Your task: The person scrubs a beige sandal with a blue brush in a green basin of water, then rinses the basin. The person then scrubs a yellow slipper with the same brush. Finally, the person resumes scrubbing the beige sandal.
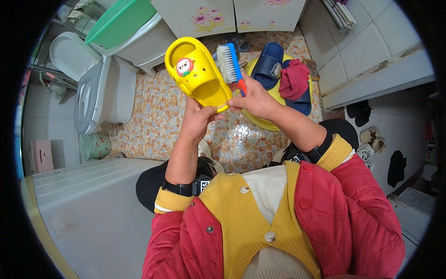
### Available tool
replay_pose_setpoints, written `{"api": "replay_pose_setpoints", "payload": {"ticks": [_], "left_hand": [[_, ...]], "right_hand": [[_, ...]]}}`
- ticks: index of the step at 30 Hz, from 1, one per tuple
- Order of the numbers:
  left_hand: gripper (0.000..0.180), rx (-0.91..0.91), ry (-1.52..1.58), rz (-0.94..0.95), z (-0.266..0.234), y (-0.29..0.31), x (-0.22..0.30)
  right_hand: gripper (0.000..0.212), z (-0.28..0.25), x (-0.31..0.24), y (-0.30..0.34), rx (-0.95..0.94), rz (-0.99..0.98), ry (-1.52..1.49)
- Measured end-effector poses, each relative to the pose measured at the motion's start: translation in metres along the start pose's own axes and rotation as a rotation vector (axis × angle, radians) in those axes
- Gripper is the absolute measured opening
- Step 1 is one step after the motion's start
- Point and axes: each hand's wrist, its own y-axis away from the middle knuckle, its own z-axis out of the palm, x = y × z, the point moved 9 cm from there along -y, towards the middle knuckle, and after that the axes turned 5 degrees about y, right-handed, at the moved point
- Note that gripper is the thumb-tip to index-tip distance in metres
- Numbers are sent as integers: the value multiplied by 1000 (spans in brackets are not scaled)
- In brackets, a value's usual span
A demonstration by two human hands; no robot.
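Note:
A yellow slipper [197,76] with small holes and a red-and-white charm is raised in front of me. My left hand [199,115] grips its near end, thumb on the edge. In my right hand [258,98] is a scrubbing brush [238,69] with a blue-and-red back and pale bristles. The bristles face the slipper's right side; whether they touch it I cannot tell. My right fingertips are at the slipper's near rim. Beyond that hand, navy slippers [268,65] and a crumpled dark pink cloth [294,80] lie on a yellow basin [260,122], partly hidden by my forearm.
A toilet [107,88] stands at left, with a green basin [118,23] on a white tub behind it. A white cabinet [209,16] closes off the far side. At left near me is a white appliance [93,200]. Several shoes [369,135] lie at right beyond a ledge.

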Motion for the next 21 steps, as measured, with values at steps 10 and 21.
{"api": "replay_pose_setpoints", "payload": {"ticks": [10, 21], "left_hand": [[59, 78, -132, -9, -6, 2, -2], [71, 165, -324, 203, 3, 3, 15]], "right_hand": [[59, 6, 6, 2, -65, 52, 57], [60, 9, 4, 1, -106, -18, -45]]}}
